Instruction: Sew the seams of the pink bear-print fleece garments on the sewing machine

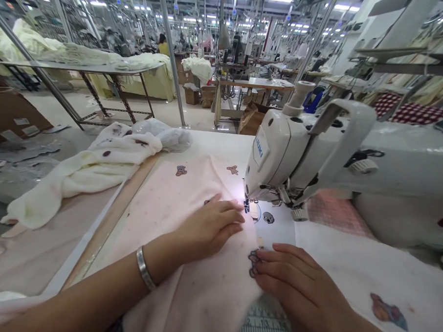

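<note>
Pale pink fabric [153,213] with printed bear figures lies spread across the white sewing table, its edge running under the presser foot [246,205] of a white sewing machine [279,149]. My left hand [213,225] rests flat on this fabric, fingers stretched towards the lit needle area and just left of the foot. A silver bracelet [145,268] circles that wrist. Closer to me, my right hand [292,275] lies over the fabric's edge beside a printed bear [253,263]. Its fingers are extended; its thumb is hidden.
A ruler strip [265,323] shows at the table's front. White fabric [82,172] is heaped at the left. More printed fabric [357,258] lies right of my right hand. Beyond stand a metal-legged table [92,69] with cream cloth, a cardboard box [254,118] and other workstations.
</note>
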